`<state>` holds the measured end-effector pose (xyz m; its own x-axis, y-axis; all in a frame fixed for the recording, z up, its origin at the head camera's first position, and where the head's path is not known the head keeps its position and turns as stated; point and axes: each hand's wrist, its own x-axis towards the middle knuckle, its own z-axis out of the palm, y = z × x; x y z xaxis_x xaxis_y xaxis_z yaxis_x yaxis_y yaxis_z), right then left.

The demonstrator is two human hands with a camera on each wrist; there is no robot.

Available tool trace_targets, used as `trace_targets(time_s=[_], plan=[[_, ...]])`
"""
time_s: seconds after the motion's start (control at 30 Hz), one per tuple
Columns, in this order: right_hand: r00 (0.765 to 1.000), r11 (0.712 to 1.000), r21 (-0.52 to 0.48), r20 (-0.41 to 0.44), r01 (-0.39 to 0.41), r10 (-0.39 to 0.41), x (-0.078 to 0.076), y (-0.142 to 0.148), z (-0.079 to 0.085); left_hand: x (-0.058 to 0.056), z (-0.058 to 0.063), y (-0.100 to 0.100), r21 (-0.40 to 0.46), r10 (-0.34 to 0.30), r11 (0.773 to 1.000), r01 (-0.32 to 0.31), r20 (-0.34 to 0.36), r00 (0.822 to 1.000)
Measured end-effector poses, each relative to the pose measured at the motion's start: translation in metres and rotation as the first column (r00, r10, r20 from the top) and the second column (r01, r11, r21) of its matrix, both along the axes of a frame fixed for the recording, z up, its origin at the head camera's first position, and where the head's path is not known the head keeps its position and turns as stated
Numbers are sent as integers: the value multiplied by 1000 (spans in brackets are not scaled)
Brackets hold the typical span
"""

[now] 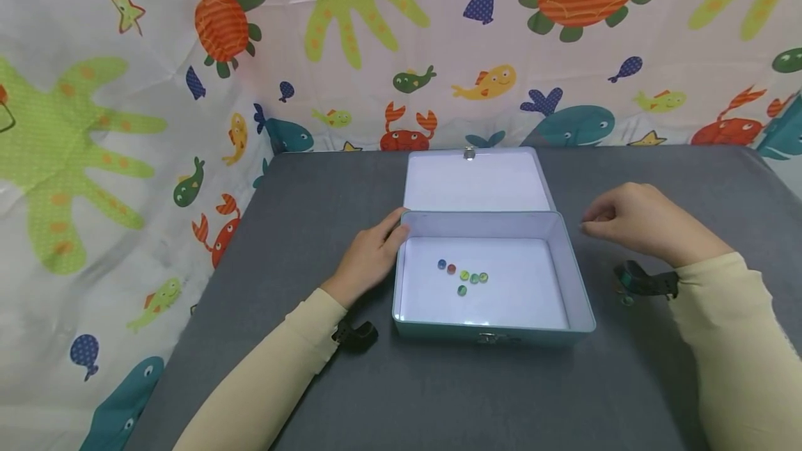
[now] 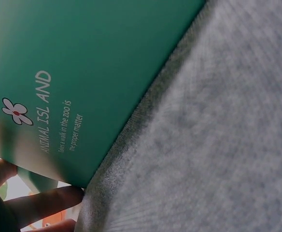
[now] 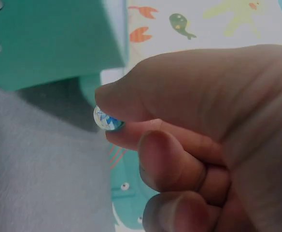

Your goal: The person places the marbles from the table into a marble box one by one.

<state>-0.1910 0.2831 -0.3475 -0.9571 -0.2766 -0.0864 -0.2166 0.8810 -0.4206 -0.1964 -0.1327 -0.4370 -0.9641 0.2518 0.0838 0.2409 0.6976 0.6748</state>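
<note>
A green tin box with a white inside stands on the table, its lid folded back behind it. Inside lie several small marbles: a blue one, a red one, and yellow-green and green ones. My left hand holds the box at its far left corner; in the left wrist view some fingers reach around the corner. To the right of the box, my right hand is raised. Its thumb and index finger pinch a clear marble with blue and white inside.
A grey cloth covers the table. Near the right wrist strap shows a small greenish round thing, partly unclear. A curtain printed with sea animals hangs behind and at the left.
</note>
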Motion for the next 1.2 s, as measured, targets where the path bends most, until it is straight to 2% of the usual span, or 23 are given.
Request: trace_targets(time_s=[0.63, 0.97, 1.2], plan=[[1000, 998, -66, 4, 0, 0, -14, -39, 19, 0, -1, -1, 0, -5, 1000, 5, -10, 1000], [1000, 995, -103, -4, -8, 8, -14, -61, 25, 1, 0, -1, 12, 1, 1000, -1, -8, 1000], [999, 994, -103, -15, -44, 42, -17, -74, 28, 0, 0, 0, -2, -2, 1000, 2, -11, 1000]])
